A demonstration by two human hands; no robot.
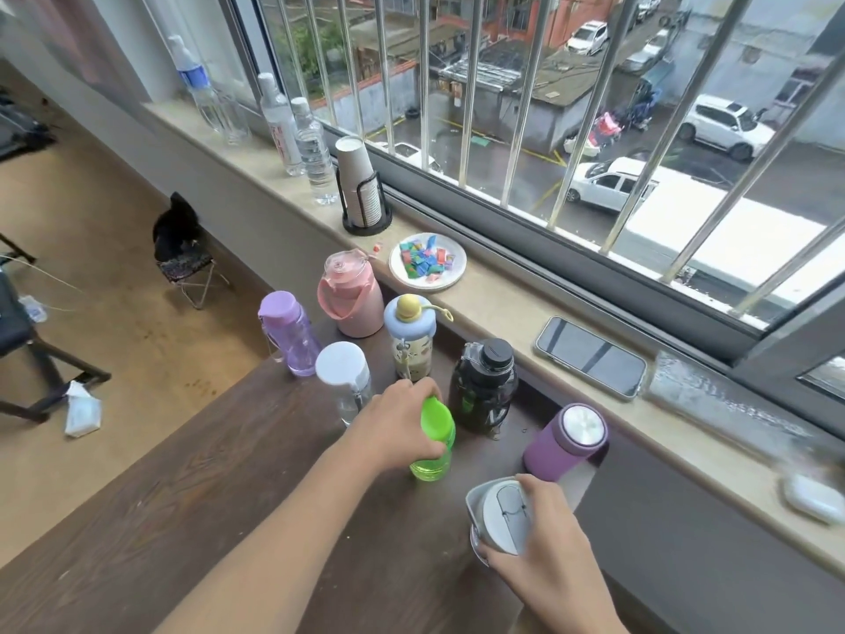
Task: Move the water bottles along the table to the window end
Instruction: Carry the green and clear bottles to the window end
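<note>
On the dark wooden table (192,505) my left hand (398,423) grips a green bottle (434,446) around its cap and neck. My right hand (544,551) holds a grey-lidded bottle (496,510) near the table's right side. Beyond them stand a purple flask with a silver lid (564,443), a black bottle (482,388), a clear bottle with a white cap (343,377), a cartoon bottle with a blue-and-yellow top (409,336), a lilac bottle (288,334) and a pink jug (350,295), all upright at the table's far end.
The stone window sill (503,313) runs along the right, carrying a phone (590,356), a plate of coloured pieces (427,263), a stack of paper cups (361,189), three clear plastic bottles (311,148) and an earbud case (814,498). A small stool (187,267) stands on the floor.
</note>
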